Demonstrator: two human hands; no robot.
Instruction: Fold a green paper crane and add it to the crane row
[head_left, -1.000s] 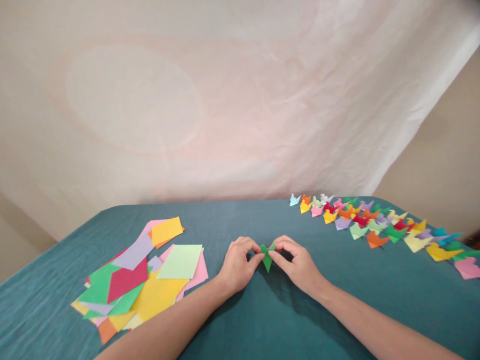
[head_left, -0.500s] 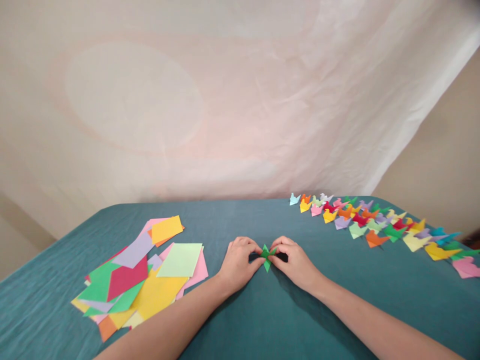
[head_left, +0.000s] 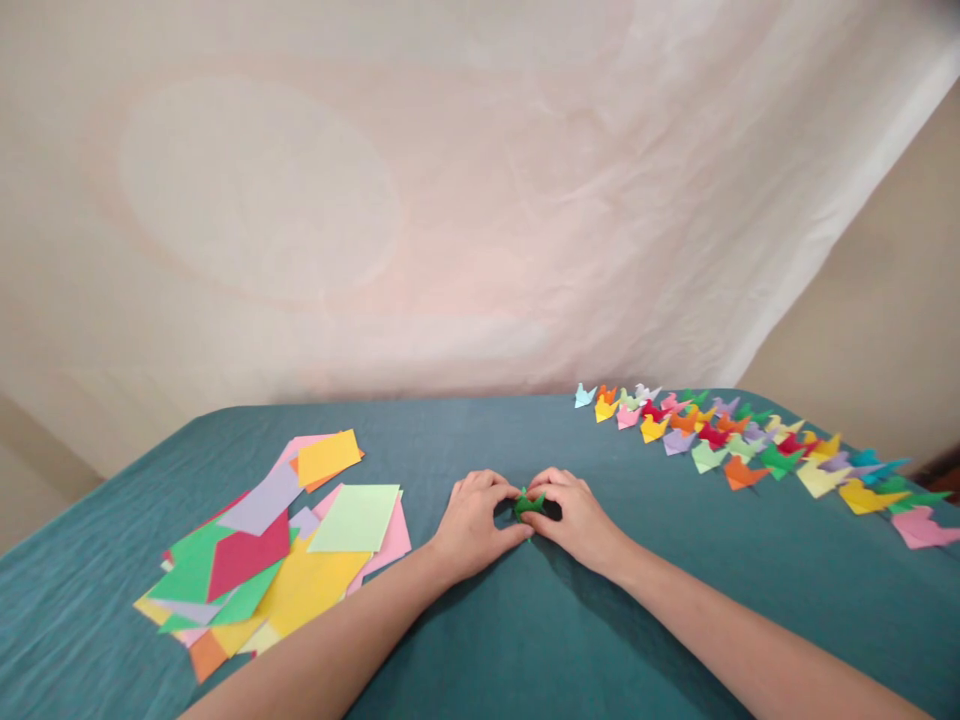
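A small green folded paper figure lies low on the teal tablecloth at the middle of the table. My left hand pinches its left side with curled fingers. My right hand pinches its right side, fingers bent over it. Both hands rest on the cloth and hide most of the paper. Only a small green part shows between the fingertips.
A loose pile of coloured paper squares lies at the left. Rows of several folded paper figures in many colours run along the right side to the table's edge. A pale cloth backdrop hangs behind the table.
The green paper has gone from a raised, pointed shape to a smaller, flatter one. Both hands have closed in and lowered onto the cloth. The view has shifted slightly.
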